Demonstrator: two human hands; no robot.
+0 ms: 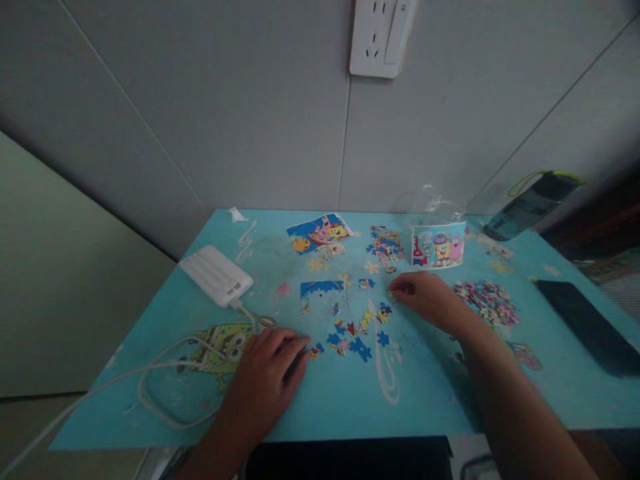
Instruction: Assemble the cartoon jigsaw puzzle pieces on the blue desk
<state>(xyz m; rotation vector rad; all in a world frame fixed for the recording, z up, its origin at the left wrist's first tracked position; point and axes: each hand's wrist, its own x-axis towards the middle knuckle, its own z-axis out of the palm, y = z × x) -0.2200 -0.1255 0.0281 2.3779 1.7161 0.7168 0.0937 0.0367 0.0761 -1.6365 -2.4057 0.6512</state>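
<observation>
My left hand [277, 363] rests on the table with its fingers loosely stretched out, holding nothing. Just past its fingertips lies a small jigsaw piece [317, 350]. My right hand [417, 293] is closed in a pinch at a small jigsaw piece [393, 298], mostly hidden by the fingers. Between the hands are several loose blue, yellow and red pieces [360, 348]. Behind them sits a partly joined blue puzzle strip [323, 287], with a joined bit [367, 283] to its right. Farther back lies a cartoon picture sheet [320, 233].
Two piles of pieces, one at the back [386, 245] and one at right [487, 301], flank a clear container [439, 243]. A bottle [533, 203] and dark flat case [587, 323] are at right. A white power bank [217, 275] with a cable [145, 367] lies left.
</observation>
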